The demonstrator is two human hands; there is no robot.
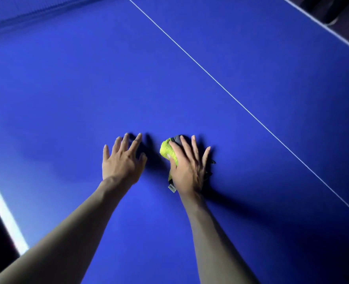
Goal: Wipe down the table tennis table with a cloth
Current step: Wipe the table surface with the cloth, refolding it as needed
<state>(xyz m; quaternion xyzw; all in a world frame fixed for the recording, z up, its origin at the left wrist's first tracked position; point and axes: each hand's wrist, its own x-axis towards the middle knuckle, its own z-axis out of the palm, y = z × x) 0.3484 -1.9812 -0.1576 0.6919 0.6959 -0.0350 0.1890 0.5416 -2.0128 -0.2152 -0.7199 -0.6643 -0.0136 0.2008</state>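
From the head view, your right hand point(187, 167) lies flat on top of a bunched yellow-green cloth point(168, 151), palm down, fingers long and spread, pressing it onto the blue tabletop point(67, 89). The fingers are straight, not curled round the fabric. The cloth bulges out past the thumb side of that hand, a darker grey part of it shows beneath your fingertips point(181, 138), and dark edges of it peek out on the little-finger side. A small label point(172, 188) sticks out of the cloth just by your wrist.

Your left hand point(121, 160) is just beside the right one, apart from the cloth, with nothing in it. Its fingers are straight and fanned wide, palm facing the tabletop; you cannot tell from this angle whether it touches the surface or hovers just over it, though its shadow falls close in front of the fingers.

Beyond your right hand, a thin white line point(227, 90) runs diagonally across the tabletop, well apart from the cloth. Far ahead of your left hand, the net point(36, 14) crosses the upper corner. The table's white edge point(3, 212) shows beside your left forearm, and another white edge point(333, 29) lies far beyond the right hand.
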